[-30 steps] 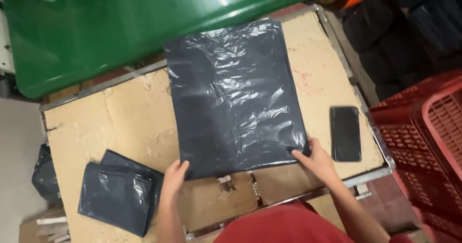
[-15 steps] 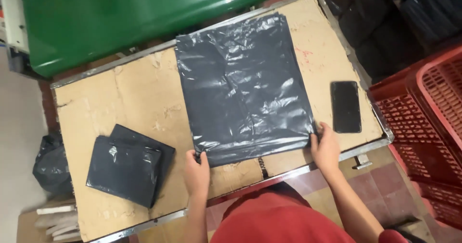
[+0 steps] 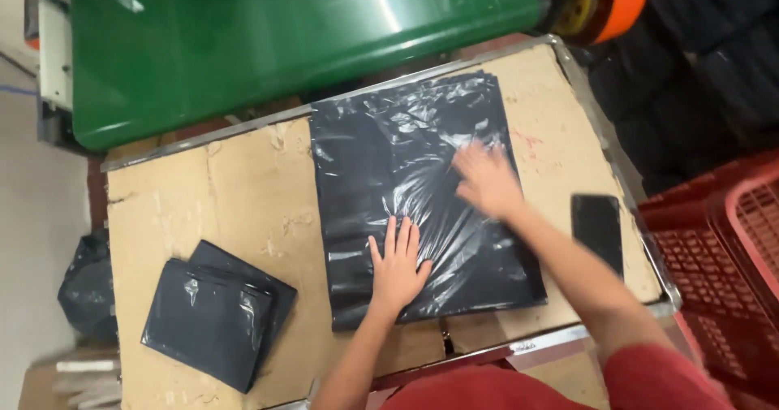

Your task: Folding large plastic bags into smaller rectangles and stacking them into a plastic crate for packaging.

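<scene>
A large dark grey plastic bag lies flat on a cardboard-topped table. My left hand rests palm down on the bag's lower middle, fingers spread. My right hand is blurred with motion, flat over the bag's right half, fingers pointing up and left. Neither hand holds anything. My red sleeve shows at the bottom right.
A stack of folded dark bags lies at the table's left front. A black phone sits near the right edge. A green machine cover stands behind, a red plastic crate to the right, a black bag on the floor left.
Both hands have left the bag's near corners and moved up onto its surface. The right hand is sweeping across the bag; the left is pressed flat.
</scene>
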